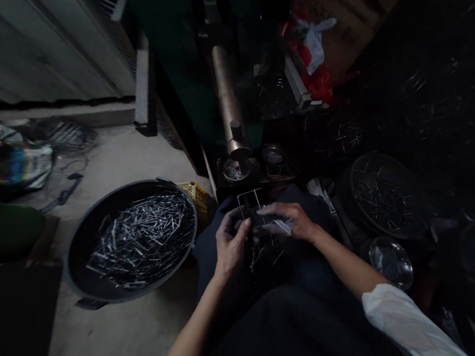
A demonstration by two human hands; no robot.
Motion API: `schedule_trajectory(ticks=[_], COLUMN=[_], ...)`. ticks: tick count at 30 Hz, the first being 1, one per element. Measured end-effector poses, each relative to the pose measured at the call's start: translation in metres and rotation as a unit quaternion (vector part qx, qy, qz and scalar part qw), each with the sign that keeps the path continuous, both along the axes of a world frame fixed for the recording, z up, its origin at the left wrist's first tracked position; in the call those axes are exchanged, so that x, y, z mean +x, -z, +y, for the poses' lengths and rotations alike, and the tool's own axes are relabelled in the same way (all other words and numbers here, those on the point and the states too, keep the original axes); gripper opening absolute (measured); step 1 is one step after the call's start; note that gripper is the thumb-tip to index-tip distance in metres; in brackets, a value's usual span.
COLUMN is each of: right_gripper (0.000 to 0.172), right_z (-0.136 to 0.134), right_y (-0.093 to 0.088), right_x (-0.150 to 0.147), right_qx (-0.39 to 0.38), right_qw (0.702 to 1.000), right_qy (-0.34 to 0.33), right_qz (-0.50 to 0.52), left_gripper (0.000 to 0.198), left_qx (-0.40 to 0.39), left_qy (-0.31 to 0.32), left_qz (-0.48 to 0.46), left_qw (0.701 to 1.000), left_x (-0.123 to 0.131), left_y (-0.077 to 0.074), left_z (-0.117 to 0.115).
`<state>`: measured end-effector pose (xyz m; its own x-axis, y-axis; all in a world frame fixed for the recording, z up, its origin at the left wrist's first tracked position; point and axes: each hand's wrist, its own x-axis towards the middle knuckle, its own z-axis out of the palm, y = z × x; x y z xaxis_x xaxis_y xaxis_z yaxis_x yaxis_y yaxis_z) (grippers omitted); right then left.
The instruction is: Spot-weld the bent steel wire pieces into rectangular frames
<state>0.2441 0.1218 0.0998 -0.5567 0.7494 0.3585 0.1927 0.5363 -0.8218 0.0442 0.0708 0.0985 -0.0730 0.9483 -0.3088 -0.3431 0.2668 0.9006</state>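
My left hand (231, 244) is closed, thumb and fingers pinching the left leg of a thin wire bent to a squared U (248, 193). Its crossbar points away from me, above my lap. Close by on the right, my right hand (295, 220) is closed around several straight thin metal rods (283, 227), whose ends stick out below the fingers. The right leg of the bent wire runs down near these fingertips; whether they touch it I cannot tell. More loose wire pieces (256, 258) lie in the dark just below my hands.
On the left, a wide black basin (78, 274) holds many wire pieces, beside a yellow crate (197, 196). Ahead, a machine's metal shaft (226, 94) stands over a small dish (225, 173) of metal bits. At right are a dark basin (354, 180) and a shiny bowl (405, 271).
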Motion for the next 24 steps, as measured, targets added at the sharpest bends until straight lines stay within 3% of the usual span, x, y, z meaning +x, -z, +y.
schedule_trajectory(ticks=[6, 15, 24], right_gripper=[0.037, 0.037, 0.038], right_z=[0.011, 0.032, 0.037], right_y=[0.0, -0.008, -0.011], right_x=[-0.002, -0.01, -0.012], right_qx=[0.005, 0.016, 0.005], right_qw=[1.0, 0.999, 0.999], right_qy=[-0.003, -0.038, -0.035], right_qz=[-0.012, -0.01, -0.018], left_gripper=[0.046, 0.051, 0.051], left_qx=[0.02, 0.02, 0.037], left_qy=[-0.015, -0.02, -0.025], left_qz=[0.021, -0.032, -0.042], left_qw=[0.999, 0.999, 0.998], left_x=[-0.003, -0.005, -0.008], left_y=[0.003, -0.012, -0.006], left_z=[0.01, 0.021, 0.024])
